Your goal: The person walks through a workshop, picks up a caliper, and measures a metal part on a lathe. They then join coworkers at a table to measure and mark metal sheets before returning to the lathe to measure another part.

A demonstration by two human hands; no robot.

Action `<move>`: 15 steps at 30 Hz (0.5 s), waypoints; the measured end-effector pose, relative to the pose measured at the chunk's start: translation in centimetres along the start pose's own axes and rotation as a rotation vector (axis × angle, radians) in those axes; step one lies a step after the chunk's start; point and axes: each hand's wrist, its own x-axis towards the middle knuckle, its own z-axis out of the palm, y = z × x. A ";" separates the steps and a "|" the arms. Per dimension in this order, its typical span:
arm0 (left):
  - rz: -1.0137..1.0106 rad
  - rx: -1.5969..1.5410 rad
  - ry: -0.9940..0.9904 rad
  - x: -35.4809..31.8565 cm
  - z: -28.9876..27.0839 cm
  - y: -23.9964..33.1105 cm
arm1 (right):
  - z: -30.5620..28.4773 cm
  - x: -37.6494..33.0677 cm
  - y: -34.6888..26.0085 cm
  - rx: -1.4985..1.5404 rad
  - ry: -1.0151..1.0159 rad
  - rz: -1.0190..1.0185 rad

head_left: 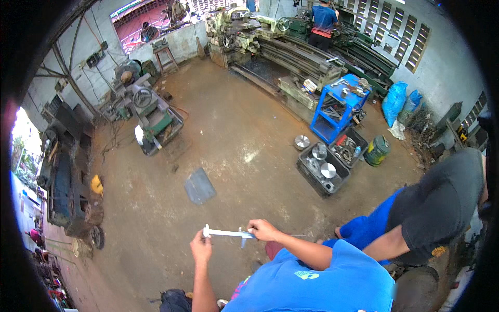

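A vernier caliper [224, 232] is held level in front of my body, its sliding jaw [243, 237] standing well apart from the jaw at its left end. My left hand [200, 247] pinches that left end. Closed around the sliding part is my right hand [264, 230], with a thin rod sticking out to the right beyond it. Nothing shows between the caliper's jaws. Below the hands is the brown floor [156, 223], where a flat dark grey sheet [199, 185] lies farther forward.
Close on my right is a person in a dark shirt [436, 197]. Black crates [332, 185] of metal discs and tools sit by a blue tool cart [326, 117] and a green drum [378, 151]. Lathes [291, 57] line the back, another person [323, 23] among them. A machine [156, 117] stands left.
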 end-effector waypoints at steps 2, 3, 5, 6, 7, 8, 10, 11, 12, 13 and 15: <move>-0.003 0.062 -0.032 5.7 3.0 0.7 | -2.4 5.0 2.4 -0.072 0.056 -0.043; -0.040 0.030 -0.048 8.3 4.6 1.1 | -3.7 7.4 3.6 -0.078 0.038 0.010; -0.035 0.044 -0.080 13.6 7.6 2.0 | -6.5 12.3 6.2 0.158 -0.039 0.160; -0.030 0.028 -0.090 16.2 8.8 2.7 | -7.9 14.3 7.0 0.086 -0.027 0.129; -0.020 0.115 -0.100 18.8 9.7 3.9 | -9.8 16.8 7.3 0.038 -0.017 0.099; 0.008 0.183 -0.105 21.5 10.8 5.3 | -12.2 19.9 7.1 -0.019 -0.010 0.134; 0.005 0.212 -0.120 26.6 11.5 7.4 | -16.0 24.4 6.2 0.029 -0.026 0.202; -0.013 0.160 -0.123 29.5 11.8 8.4 | -18.2 26.3 5.7 0.130 -0.068 0.271; -0.027 0.096 -0.126 32.7 12.7 9.6 | -20.2 28.7 4.8 0.131 -0.063 0.256; -0.055 0.002 -0.134 35.5 14.0 10.7 | -22.2 30.9 4.0 0.147 -0.069 0.235; -0.093 -0.055 -0.169 41.7 15.3 12.5 | -25.8 34.9 2.8 0.008 -0.048 0.131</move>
